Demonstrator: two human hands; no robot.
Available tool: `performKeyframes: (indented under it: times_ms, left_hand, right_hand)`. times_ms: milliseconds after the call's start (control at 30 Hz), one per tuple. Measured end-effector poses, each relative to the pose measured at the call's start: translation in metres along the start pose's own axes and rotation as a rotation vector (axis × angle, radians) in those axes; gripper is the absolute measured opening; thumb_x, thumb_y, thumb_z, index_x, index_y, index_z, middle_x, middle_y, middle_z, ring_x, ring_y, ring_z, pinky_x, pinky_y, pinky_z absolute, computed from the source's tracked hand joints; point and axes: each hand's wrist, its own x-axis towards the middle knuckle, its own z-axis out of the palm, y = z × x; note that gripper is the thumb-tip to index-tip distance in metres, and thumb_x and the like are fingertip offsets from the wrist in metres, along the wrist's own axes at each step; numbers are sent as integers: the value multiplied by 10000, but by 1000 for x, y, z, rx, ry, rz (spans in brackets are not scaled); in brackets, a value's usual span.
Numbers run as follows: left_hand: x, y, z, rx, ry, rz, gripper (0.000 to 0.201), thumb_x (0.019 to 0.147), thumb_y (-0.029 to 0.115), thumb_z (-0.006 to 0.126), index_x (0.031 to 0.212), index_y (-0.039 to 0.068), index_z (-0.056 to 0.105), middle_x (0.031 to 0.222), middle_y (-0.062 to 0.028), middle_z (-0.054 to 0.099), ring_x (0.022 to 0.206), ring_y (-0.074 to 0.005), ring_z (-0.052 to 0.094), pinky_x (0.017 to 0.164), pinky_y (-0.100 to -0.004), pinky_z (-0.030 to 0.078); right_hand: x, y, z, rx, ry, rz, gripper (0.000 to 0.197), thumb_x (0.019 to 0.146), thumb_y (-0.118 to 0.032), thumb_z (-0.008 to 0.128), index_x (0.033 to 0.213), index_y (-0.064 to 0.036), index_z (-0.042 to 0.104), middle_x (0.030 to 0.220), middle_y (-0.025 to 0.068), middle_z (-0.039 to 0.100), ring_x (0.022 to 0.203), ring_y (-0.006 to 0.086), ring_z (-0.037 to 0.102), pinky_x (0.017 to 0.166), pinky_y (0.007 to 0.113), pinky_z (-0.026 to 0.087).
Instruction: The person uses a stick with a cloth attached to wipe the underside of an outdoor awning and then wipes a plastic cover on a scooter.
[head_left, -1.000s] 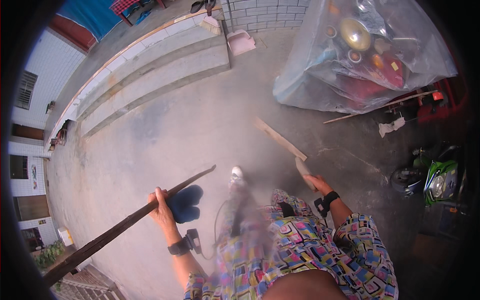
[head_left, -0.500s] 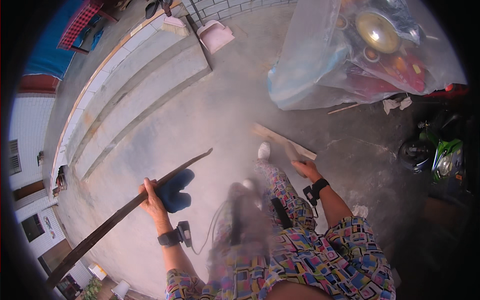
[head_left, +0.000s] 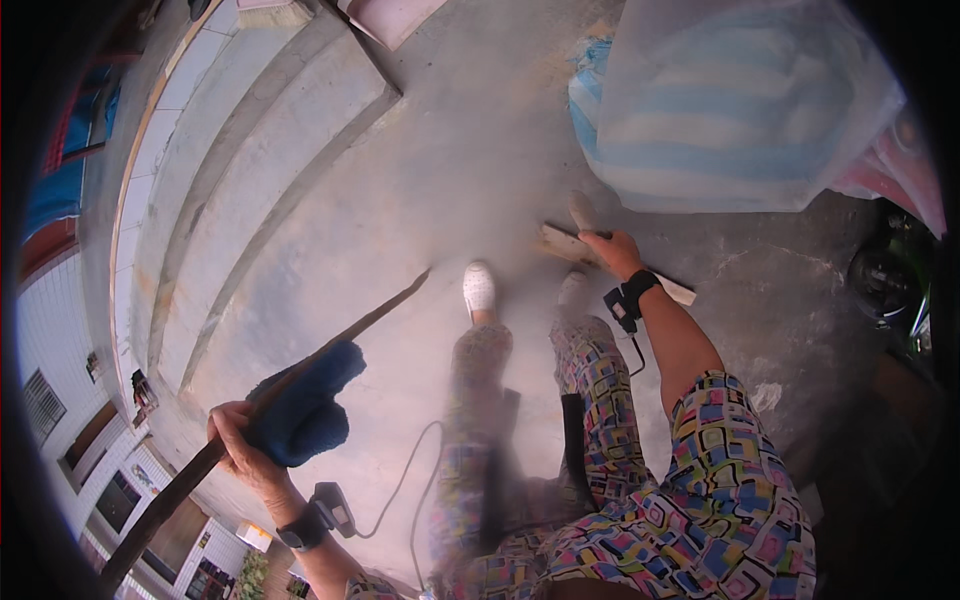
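Note:
My left hand (head_left: 245,458) is closed around a long, dark wooden stick (head_left: 376,312), which slants from the lower left up toward the middle. A folded blue cloth (head_left: 308,418) hangs at the stick beside the fingers, apparently in the same grip. Off to the right, my right hand (head_left: 620,254) grips a short, rounded grey-brown object (head_left: 581,211); haze keeps its kind from showing. Beneath that hand a pale wooden board (head_left: 678,288) lies on the concrete floor, partly covered by the hand and wrist. My white shoes are close to it, the left shoe (head_left: 479,288) forward.
Curved concrete steps (head_left: 270,130) rise on the left, with a pink dustpan (head_left: 395,18) at their far end. A large blue-and-white striped sack under clear plastic (head_left: 735,120) stands at the far right. Beyond it is a dark, shiny round object (head_left: 880,280). Cables hang from both wrist straps.
My left hand has moved left and nearer with the stick and cloth. The right hand has reached farther forward with its object, over the board. My view has shifted and my left foot has stepped forward.

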Motion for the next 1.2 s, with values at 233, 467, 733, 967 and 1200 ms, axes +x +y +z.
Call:
performKeyframes:
  times_ms: [233, 467, 733, 967, 1200]
  left_hand:
    - [-7, -18, -33, 194, 73, -53, 353, 888, 368, 299, 671, 96, 357, 746, -41, 381, 763, -136, 376, 789, -269, 301]
    - [-40, -48, -105, -306, 176, -157, 444, 840, 444, 354, 950, 25, 456, 883, -100, 517, 858, -217, 489, 777, -335, 378]
    - [-31, -6, -7, 208, 170, -61, 366, 870, 368, 312, 630, 94, 333, 673, -15, 318, 660, -123, 351, 688, -250, 302]
    - [-32, -6, 10, 159, 83, -90, 346, 852, 242, 377, 569, 54, 306, 611, -41, 386, 603, -140, 362, 583, -270, 316]
    - [-24, 17, 41, -188, -49, -180, 340, 847, 252, 473, 584, 64, 369, 551, -4, 389, 533, -85, 360, 537, -221, 331]
  right_hand:
    - [108, 20, 35, -182, 99, 81, 681, 615, -589, 555, 905, 26, 568, 889, 194, 576, 853, 312, 555, 723, 371, 421]
    - [140, 58, 48, -407, 280, 104, 618, 722, -396, 557, 1196, -46, 370, 1215, 189, 381, 1096, 380, 377, 890, 412, 349]
    - [68, 98, 44, -294, 257, -197, 471, 691, -282, 610, 1037, 9, 477, 1023, 222, 464, 961, 358, 455, 814, 391, 393]
    - [-57, 84, -42, -41, 365, -289, 357, 689, -218, 631, 945, 4, 518, 883, 159, 502, 775, 275, 537, 663, 354, 436]
    - [-172, -29, -199, 269, 543, -389, 261, 708, -134, 619, 925, -25, 523, 788, 88, 523, 673, 180, 534, 618, 276, 443]
